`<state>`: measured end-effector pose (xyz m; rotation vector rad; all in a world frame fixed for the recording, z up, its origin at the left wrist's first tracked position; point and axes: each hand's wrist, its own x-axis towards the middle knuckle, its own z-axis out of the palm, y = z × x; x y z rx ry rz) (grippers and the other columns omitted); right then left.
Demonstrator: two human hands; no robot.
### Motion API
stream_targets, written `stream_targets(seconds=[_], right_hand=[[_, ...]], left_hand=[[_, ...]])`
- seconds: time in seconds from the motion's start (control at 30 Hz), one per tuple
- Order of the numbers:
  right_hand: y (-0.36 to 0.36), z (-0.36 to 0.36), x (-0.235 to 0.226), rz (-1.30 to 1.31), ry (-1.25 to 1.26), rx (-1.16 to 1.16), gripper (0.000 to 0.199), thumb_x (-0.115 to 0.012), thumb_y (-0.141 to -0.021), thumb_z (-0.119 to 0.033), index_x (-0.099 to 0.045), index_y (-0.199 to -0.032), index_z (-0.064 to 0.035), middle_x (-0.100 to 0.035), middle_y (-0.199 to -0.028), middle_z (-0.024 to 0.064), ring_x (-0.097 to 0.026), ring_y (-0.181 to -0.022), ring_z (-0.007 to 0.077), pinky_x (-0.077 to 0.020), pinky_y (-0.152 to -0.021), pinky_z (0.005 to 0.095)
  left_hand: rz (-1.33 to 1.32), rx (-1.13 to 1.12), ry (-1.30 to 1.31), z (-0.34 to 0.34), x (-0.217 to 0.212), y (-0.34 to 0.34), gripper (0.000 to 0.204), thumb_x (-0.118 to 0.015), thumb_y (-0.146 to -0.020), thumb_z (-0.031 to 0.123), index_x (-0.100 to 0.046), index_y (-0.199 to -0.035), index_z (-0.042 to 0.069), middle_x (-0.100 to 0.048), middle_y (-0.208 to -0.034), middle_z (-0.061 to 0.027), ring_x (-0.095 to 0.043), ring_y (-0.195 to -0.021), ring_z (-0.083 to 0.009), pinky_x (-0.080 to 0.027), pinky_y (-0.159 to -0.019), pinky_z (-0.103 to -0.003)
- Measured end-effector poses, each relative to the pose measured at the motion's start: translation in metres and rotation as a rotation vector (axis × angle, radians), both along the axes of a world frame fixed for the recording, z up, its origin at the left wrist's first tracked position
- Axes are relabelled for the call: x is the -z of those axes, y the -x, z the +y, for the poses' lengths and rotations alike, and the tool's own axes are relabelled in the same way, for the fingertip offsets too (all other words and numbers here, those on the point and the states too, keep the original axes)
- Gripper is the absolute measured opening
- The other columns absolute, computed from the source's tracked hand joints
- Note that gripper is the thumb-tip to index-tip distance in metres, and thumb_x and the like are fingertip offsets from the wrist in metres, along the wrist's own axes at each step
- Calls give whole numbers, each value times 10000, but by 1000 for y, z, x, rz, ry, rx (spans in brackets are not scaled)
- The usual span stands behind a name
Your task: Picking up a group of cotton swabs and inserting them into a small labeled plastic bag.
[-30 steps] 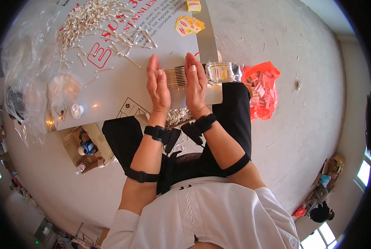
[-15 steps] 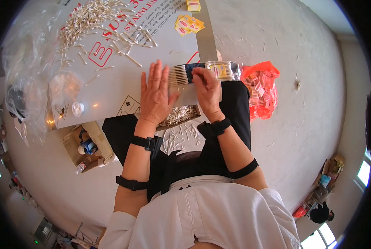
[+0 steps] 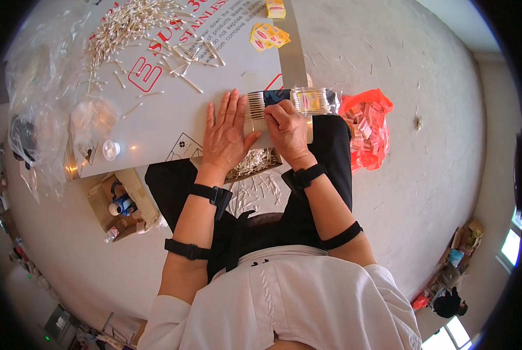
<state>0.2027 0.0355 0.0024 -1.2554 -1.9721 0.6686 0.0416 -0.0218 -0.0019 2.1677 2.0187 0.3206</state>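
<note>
Silver-grey table (image 3: 173, 119) carrying a loose pile of cotton swabs (image 3: 127, 29), with a neat row of swabs (image 3: 255, 107) near its front edge between the person's hands and a clear-wrapped swab pack (image 3: 310, 101) to the right. The left hand (image 3: 226, 134) is flat, fingers straight, gripping nothing visible, just beside the row's left side; the right hand (image 3: 286, 129) curls at the other side, and whether it grips anything cannot be told. Light, even pressure should keep the sticks parallel and unbuckled.
</note>
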Motion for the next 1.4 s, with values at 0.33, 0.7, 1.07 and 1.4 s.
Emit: stream_targets(seconds=[0.33, 0.7, 1.07, 1.4], right_hand=[[0, 1, -1, 43, 35, -9, 29, -675, -816, -78, -662, -842, -77, -579, -784, 93, -627, -701, 314, -509, -593, 412], [-1, 2, 0, -25, 2, -27, 28, -674, -830, -95, -681, -858, -94, -579, -774, 85, -626, -693, 305, -503, -588, 408], [5, 8, -3, -38, 53, 44, 94, -665, -843, -129, -689, -933, -122, -584, -790, 78, -629, -722, 305, -504, -600, 420], [6, 8, -3, -63, 70, 26, 102, -665, -840, -136, -690, -938, -124, -589, -795, 80, -633, -734, 305, -508, -615, 422]], left_hand=[[28, 2, 0, 1, -1, 0, 850, -421, -922, 638, -240, -1527, 70, -227, -1593, -137, -195, -1484, -281, -109, -1194, -529], [6, -2, 3, 1, -2, 0, 843, -470, -915, 604, -241, -1528, 72, -226, -1595, -129, -195, -1485, -279, -112, -1192, -535], [-14, -9, -7, 1, 0, -1, 837, -492, -914, 581, -237, -1530, 76, -228, -1596, -119, -201, -1484, -276, -116, -1191, -538], [-32, -19, -29, 1, -2, -2, 847, -593, -876, 516, -267, -1519, 72, -246, -1591, -112, -209, -1481, -258, -113, -1197, -519]])
